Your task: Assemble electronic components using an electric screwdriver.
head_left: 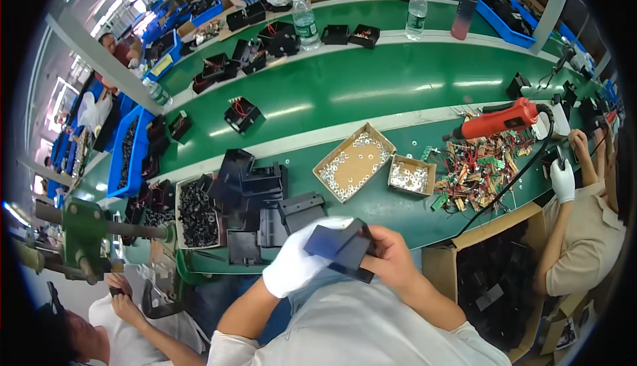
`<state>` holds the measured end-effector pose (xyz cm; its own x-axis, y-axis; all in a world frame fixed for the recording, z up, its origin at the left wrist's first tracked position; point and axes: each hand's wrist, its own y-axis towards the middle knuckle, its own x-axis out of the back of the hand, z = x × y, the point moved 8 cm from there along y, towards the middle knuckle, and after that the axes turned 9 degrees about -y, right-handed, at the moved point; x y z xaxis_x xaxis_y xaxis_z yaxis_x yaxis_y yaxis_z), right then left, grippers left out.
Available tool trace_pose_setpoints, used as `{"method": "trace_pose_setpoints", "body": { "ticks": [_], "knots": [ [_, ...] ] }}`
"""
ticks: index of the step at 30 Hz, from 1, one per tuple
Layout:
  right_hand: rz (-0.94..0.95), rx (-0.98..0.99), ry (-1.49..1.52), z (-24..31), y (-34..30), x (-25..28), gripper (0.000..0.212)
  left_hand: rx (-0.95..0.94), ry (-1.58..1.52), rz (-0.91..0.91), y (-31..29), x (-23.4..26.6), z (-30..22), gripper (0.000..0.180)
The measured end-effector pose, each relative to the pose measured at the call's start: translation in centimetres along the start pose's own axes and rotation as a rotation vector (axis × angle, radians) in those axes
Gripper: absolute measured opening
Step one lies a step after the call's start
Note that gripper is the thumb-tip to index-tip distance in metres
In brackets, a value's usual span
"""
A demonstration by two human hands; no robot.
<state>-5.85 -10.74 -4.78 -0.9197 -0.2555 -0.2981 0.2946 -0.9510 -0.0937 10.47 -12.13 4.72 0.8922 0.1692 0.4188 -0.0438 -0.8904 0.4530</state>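
A black plastic case is held in front of my body, over the near edge of the green bench. My left hand, in a white glove, grips its left side. My bare right hand has thumb and fingers closed on its right side. Just beyond lie stacked black cases and flat grey-black case pieces. A cardboard tray and a smaller box hold small pale rings. Farther right are a heap of circuit boards with red wires and a red power screwdriver.
A carton of black parts stands right of me, beside a co-worker. Another person sits lower left near a green press. A bin of small black parts is left; bottles stand across the bench.
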Motion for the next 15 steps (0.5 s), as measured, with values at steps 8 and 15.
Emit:
{"method": "trace_pose_setpoints", "body": {
  "ticks": [8, 15],
  "knots": [
    [-0.247, 0.051, -0.711, 1.6, -2.7, 3.7, 0.024, 0.351, -0.312, 0.357, -3.4, -5.3, 3.2, 0.037],
    [-0.546, 0.173, -1.056, 3.4, -5.5, 4.1, 0.019, 0.262, -0.185, 0.258, -4.2, -6.0, 2.3, 0.034]
  ]
}}
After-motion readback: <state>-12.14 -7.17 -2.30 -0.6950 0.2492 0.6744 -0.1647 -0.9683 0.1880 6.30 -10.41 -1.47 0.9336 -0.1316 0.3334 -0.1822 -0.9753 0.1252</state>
